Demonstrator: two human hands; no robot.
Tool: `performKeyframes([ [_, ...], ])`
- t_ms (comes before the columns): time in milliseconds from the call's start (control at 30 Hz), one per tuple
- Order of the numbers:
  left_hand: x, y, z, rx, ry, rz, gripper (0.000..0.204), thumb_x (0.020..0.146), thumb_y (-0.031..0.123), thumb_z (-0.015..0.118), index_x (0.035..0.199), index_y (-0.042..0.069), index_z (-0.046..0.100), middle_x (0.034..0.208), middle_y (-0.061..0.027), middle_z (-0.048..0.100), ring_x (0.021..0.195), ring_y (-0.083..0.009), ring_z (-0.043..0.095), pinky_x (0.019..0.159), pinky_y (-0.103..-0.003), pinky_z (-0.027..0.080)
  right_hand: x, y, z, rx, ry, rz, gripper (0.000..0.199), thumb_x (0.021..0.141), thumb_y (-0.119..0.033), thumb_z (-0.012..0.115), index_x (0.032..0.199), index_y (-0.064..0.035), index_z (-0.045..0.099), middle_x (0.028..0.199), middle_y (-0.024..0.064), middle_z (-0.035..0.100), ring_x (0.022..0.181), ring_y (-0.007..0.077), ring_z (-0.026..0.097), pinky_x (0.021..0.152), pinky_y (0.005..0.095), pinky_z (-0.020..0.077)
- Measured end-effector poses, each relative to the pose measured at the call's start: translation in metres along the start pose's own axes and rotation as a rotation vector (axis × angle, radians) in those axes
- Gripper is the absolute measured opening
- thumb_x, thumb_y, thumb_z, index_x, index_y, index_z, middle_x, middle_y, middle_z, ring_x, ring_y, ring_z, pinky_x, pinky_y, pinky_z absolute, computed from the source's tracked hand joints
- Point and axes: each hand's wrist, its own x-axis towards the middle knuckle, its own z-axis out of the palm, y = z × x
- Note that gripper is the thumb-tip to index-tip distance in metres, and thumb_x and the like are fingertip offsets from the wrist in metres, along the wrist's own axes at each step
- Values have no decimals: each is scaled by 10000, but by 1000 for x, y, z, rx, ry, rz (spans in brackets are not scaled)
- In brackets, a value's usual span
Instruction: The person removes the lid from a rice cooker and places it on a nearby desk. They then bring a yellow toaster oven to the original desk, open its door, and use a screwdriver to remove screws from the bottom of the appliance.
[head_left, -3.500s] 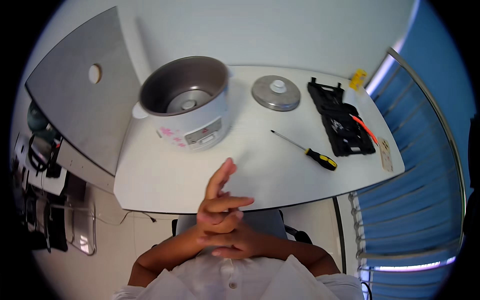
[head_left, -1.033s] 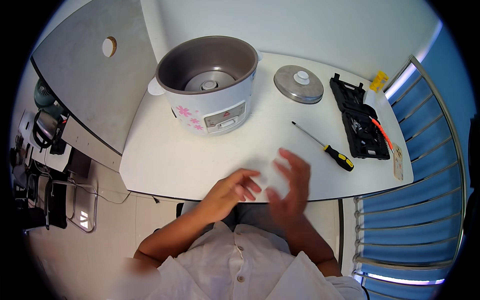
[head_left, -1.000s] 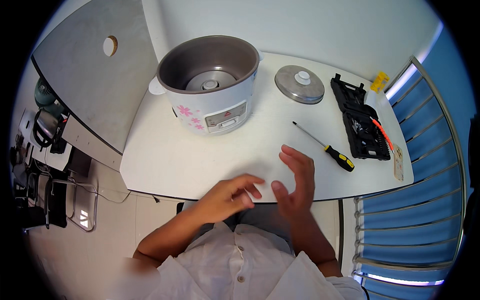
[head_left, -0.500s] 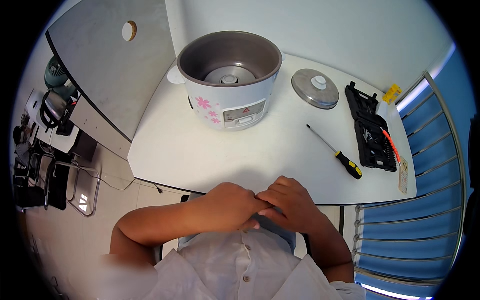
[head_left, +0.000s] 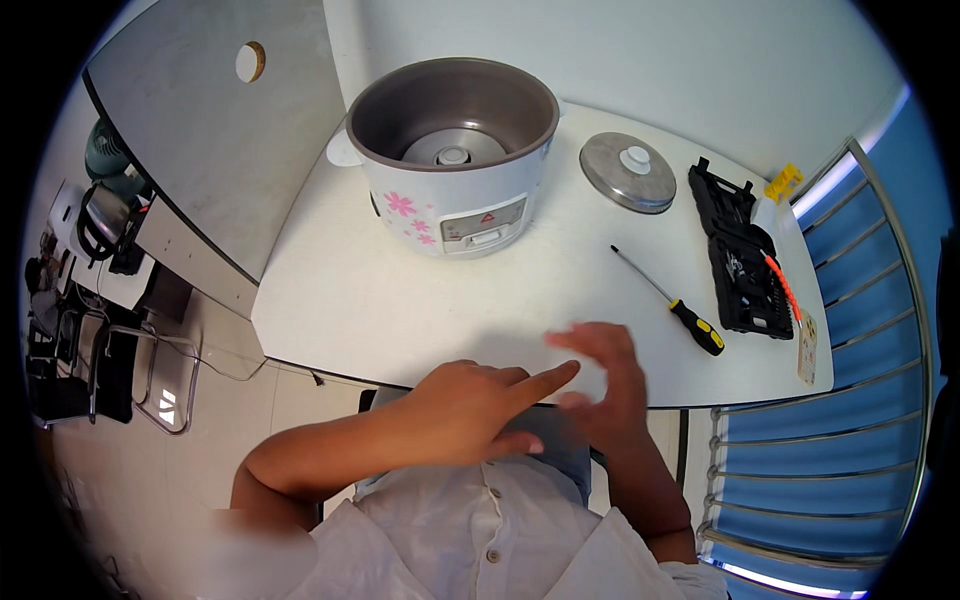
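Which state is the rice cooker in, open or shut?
Open. The rice cooker has no cover on; its bare inside and centre plate show, and the lid lies on the table to its right.

Lower middle of the frame: the left hand (head_left: 470, 410) points its forefinger toward the right hand (head_left: 600, 385), blurred, fingers spread, both empty over the table's near edge (head_left: 400, 375).

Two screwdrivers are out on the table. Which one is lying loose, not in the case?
The screwdriver with the black and yellow handle, alone on the white table near the right hand. The orange-handled one lies in the black tool case.
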Motion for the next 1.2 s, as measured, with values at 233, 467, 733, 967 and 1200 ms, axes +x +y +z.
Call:
performKeyframes([
  [233, 13, 7, 22, -396, 223, 549, 857, 790, 454, 724, 1456, 82, 335, 1501, -336, 79, 1152, -433, 532, 720, -342, 521, -6, -1, 13, 927, -217, 357, 945, 811, -771, 438, 1365, -7, 387, 1334, 161, 489, 1278, 269, 433, 1066, 419, 284],
  [467, 17, 4, 41, -305, -70, 361, 661, 826, 338, 684, 1419, 202, 425, 1488, -385, 27, 1303, -457, 375, 780, -411, 487, -7, -2, 26, 960, -423, 468, 715, 892, -624, 396, 1258, -25, 530, 1286, 128, 541, 1240, 263, 481, 1025, 441, 336],
  [733, 41, -17, 37, -142, 257, 542, 669, 780, 209, 712, 1393, 235, 445, 1508, -332, 128, 1224, -403, 445, 858, -428, 458, 19, -2, 27, 1130, -240, 529, 340, 970, -237, 423, 1111, 35, 570, 953, 149, 640, 935, 230, 624, 828, 353, 497],
  [967, 67, -43, 11, -163, 258, 532, 663, 740, 127, 722, 1348, 234, 480, 1530, -253, 162, 1190, -371, 481, 860, -430, 481, 57, 30, 40, 1103, -175, 213, 285, 962, -175, 432, 1045, 39, 602, 895, 140, 645, 875, 228, 638, 778, 363, 521],
  [1200, 73, -74, 1, -242, 195, 568, 671, 751, 126, 711, 1362, 254, 465, 1530, -250, 160, 1164, -341, 497, 860, -410, 477, 63, 58, 53, 1145, -332, 388, 322, 932, -247, 491, 1015, 32, 629, 947, 138, 646, 893, 242, 633, 797, 341, 514],
])
